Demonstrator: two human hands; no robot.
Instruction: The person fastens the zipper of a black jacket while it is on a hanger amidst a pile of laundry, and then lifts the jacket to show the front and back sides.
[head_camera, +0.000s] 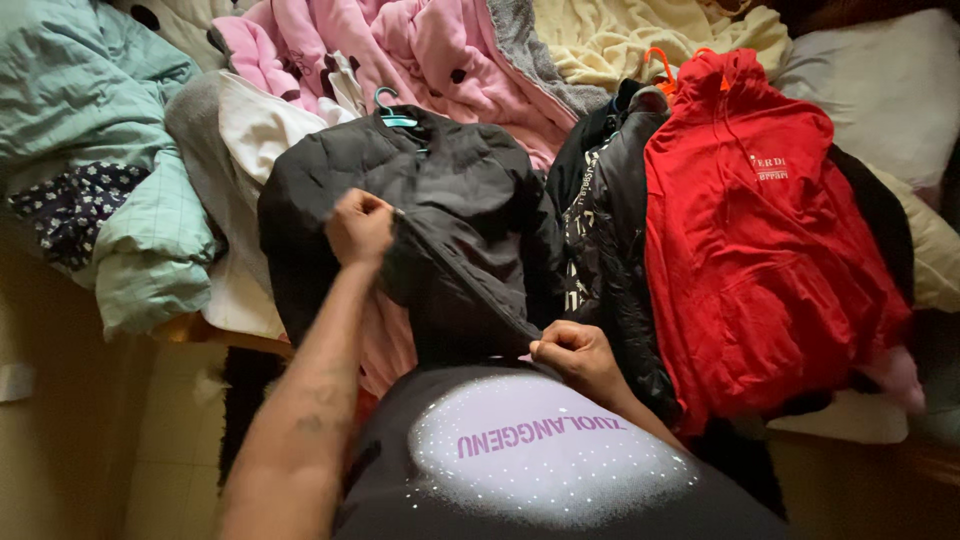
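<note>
A black quilted jacket (450, 200) lies front-up on the bed, hung on a teal hanger (392, 108). My left hand (358, 226) pinches the jacket's front edge partway up the zip line. My right hand (572, 352) grips the lower end of the same edge at the hem, near my stomach. The front flap runs taut between the two hands.
A red hoodie (770, 230) on an orange hanger lies to the right, over a black printed garment (590, 220). Pink fleece (400, 50), a cream blanket (620, 35), a white garment (255, 130) and a teal quilt (90, 100) cover the bed behind and left.
</note>
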